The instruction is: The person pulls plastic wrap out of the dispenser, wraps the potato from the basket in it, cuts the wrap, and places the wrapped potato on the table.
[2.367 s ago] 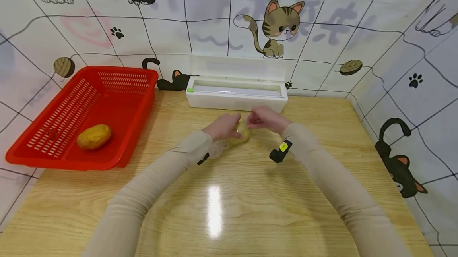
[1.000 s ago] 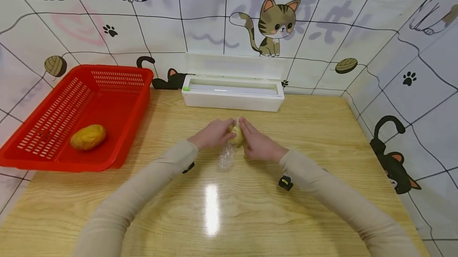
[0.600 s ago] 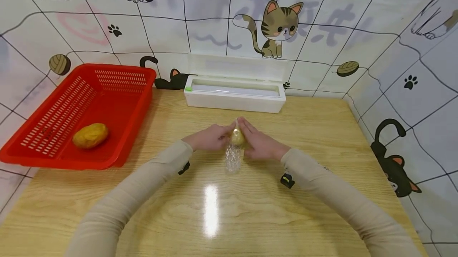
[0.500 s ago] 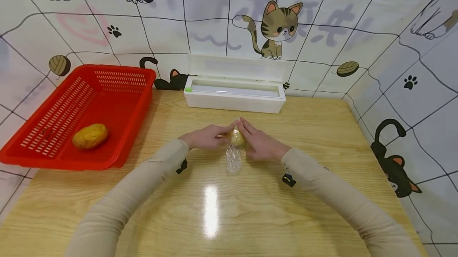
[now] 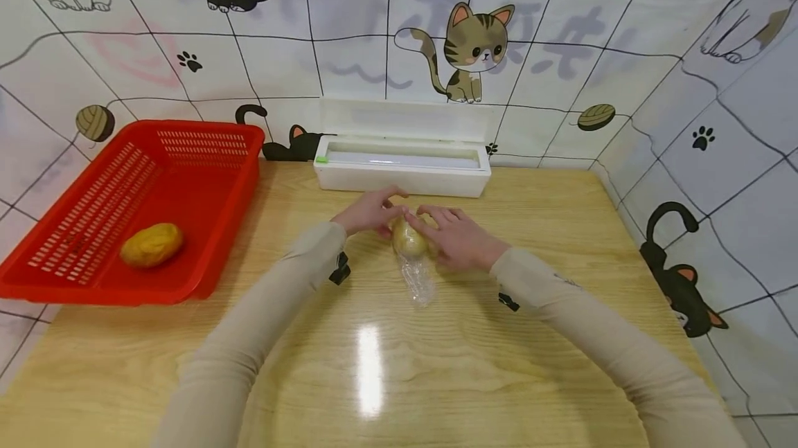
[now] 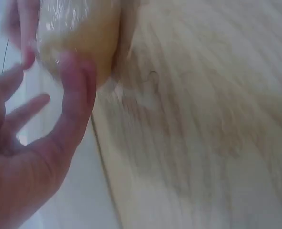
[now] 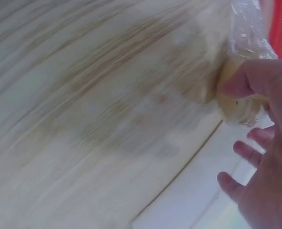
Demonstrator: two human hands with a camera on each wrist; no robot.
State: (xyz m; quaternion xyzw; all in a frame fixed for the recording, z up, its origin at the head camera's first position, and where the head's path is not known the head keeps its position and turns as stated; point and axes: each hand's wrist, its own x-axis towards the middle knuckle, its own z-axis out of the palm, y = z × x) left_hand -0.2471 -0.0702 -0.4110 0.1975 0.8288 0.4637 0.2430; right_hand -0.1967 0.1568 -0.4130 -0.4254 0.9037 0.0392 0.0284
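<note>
A yellowish potato [image 5: 409, 240] in clear plastic wrap lies on the table, with a crumpled tail of wrap [image 5: 418, 282] trailing toward the near side. My left hand [image 5: 369, 212] holds its far left end, thumb on the wrapped surface in the left wrist view while other fingers stand off. From the other side my right hand [image 5: 464, 240] grips the potato, its thumb [image 7: 238, 86] lying across it and several fingers spread away. The index fingertips of both hands meet close to the potato's far end. What the hidden fingertips press on is out of sight.
Behind the hands stands a long white wrap dispenser box [image 5: 402, 178] with its lid up against the wall. At the left is a red plastic basket [image 5: 215, 254] holding another yellow potato [image 5: 152, 245]. A patterned wall covering borders the table's back and right side.
Earlier both hands turned the wrapped potato until its wrap tail pointed nearer. Since then the left hand has shifted up and right to the far end, and the right hand's fingers have spread.
</note>
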